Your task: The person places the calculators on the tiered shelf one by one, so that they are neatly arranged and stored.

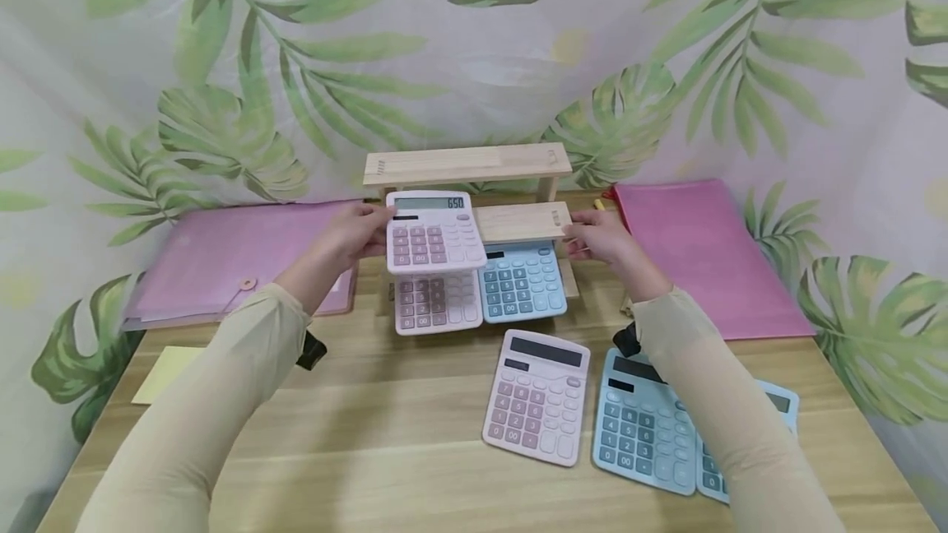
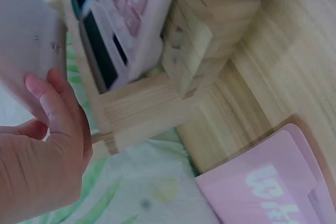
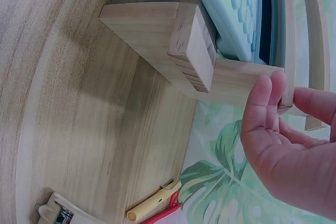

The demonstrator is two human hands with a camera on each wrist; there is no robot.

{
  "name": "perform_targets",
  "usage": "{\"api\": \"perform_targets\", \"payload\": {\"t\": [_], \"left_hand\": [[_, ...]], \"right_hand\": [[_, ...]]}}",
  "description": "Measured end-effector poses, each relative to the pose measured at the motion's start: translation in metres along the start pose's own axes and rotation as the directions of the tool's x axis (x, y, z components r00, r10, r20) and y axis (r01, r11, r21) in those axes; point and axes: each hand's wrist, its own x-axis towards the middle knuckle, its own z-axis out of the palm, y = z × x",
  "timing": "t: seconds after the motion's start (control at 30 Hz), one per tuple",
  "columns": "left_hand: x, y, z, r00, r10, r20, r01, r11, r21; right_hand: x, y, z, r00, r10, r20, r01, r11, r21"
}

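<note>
I count six calculators: three pink calculators and three blue calculators. Of the pink, one is in my left hand, one on the wooden stand and one on the table. Of the blue, one is on the stand and two on the table. I have one stand, one table, one lilac folder, one bright pink folder, one piece of yellow paper, one yellow stick and one small beige item I cannot name. My two hands come from two sleeves, with two black pieces at the wrists.
</note>
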Motion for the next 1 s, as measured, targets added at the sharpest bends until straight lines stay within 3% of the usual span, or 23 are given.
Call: {"api": "perform_targets", "payload": {"t": [0.2,0.37,0.47,0.53,0.63,0.73,0.83,1.0], "left_hand": [[0.012,0.001,0.004,0.995,-0.045,-0.087,0.035,0.994,-0.105],[-0.001,0.003,0.014,0.993,-0.062,-0.097,0.045,0.985,-0.166],[-0.008,0.005,0.027,0.987,-0.040,-0.153,0.012,0.984,-0.179],[-0.010,0.004,0.037,0.972,-0.014,-0.235,-0.029,0.984,-0.178],[-0.012,0.001,0.052,0.933,0.007,-0.359,-0.088,0.974,-0.208],[-0.011,-0.001,0.061,0.900,0.015,-0.436,-0.126,0.966,-0.226],[-0.009,-0.004,0.064,0.883,0.029,-0.469,-0.147,0.965,-0.217],[-0.009,-0.006,0.062,0.874,0.069,-0.480,-0.180,0.965,-0.189]], "right_hand": [[0.000,-0.001,0.001,1.000,0.008,0.000,-0.008,1.000,-0.003],[0.000,-0.001,0.004,1.000,0.000,0.004,0.000,1.000,0.002],[0.000,-0.001,0.002,1.000,-0.017,0.001,0.017,1.000,0.004],[0.000,-0.001,0.001,1.000,-0.022,-0.004,0.022,1.000,0.004],[0.000,0.000,0.001,1.000,-0.016,-0.001,0.016,1.000,0.000],[0.000,0.001,0.002,1.000,-0.010,0.003,0.010,1.000,0.004],[0.000,0.001,0.003,1.000,-0.009,0.005,0.009,1.000,0.015],[-0.001,0.002,0.004,1.000,-0.010,0.004,0.010,1.000,0.023]]}}
